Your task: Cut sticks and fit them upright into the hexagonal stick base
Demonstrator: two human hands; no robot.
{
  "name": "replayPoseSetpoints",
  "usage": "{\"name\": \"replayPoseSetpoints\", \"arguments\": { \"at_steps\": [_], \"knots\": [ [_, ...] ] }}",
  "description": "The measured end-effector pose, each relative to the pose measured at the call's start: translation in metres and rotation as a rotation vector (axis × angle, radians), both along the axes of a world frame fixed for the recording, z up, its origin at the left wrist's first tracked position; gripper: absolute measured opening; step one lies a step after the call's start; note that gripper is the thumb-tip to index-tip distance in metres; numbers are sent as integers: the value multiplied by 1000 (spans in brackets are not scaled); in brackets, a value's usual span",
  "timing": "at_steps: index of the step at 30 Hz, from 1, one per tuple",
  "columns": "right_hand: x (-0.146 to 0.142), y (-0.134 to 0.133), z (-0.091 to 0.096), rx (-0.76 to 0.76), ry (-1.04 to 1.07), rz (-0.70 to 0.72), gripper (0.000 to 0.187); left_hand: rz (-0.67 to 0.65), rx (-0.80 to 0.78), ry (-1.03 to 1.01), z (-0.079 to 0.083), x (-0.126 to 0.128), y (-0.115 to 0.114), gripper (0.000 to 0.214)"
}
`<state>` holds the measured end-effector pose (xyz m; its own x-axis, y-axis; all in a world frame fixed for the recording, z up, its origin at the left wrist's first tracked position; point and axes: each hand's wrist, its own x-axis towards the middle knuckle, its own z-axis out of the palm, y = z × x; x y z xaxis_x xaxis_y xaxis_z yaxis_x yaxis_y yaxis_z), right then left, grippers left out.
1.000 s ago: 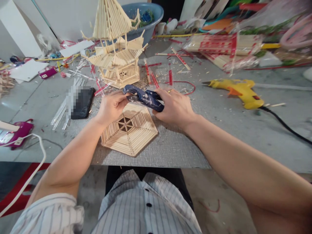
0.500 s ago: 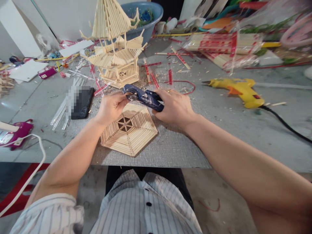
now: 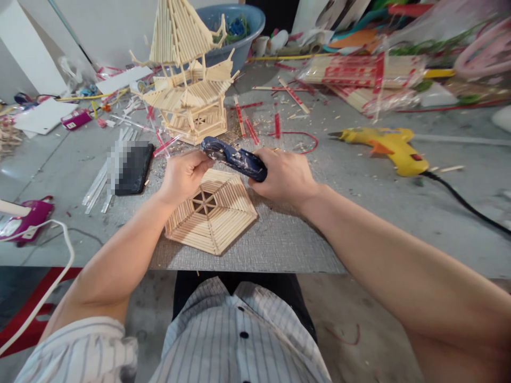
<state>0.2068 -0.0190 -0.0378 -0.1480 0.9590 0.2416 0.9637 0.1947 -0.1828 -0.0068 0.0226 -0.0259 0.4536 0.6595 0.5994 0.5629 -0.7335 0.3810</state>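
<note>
My right hand [image 3: 284, 173] is wrapped round the handles of a dark blue hand cutter [image 3: 233, 158], its surface scuffed with pale marks. The cutter's handles are squeezed together, and its head points left. At that head, my left hand [image 3: 184, 174] has its fingers pinched together; whatever they hold is too hidden to name. Below both hands a flat hexagonal panel of thin wooden sticks [image 3: 223, 232] lies on the table, with a spoked opening in its middle. The left hand covers part of its upper left edge.
Behind my hands stands a tiered stick pavilion [image 3: 191, 96], with a blue basin [image 3: 249, 34] at the back. A yellow glue gun [image 3: 393, 149] lies right, a phone [image 3: 136, 170] and clear glue sticks [image 3: 98, 178] left. Packed sticks [image 3: 367, 72] and red wrapper scraps [image 3: 277, 125] litter the grey table.
The cutter's handles have come together in my right hand, and the blade that showed by its head is no longer visible. My left hand stays almost in place.
</note>
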Motion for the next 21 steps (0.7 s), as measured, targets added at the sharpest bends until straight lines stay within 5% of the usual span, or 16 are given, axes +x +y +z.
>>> {"name": "replayPoseSetpoints", "arguments": {
  "at_steps": [21],
  "knots": [
    [-3,3,-2,-25,-49,-75,35,43,79,-48,-7,4,0,14]
  ]
}}
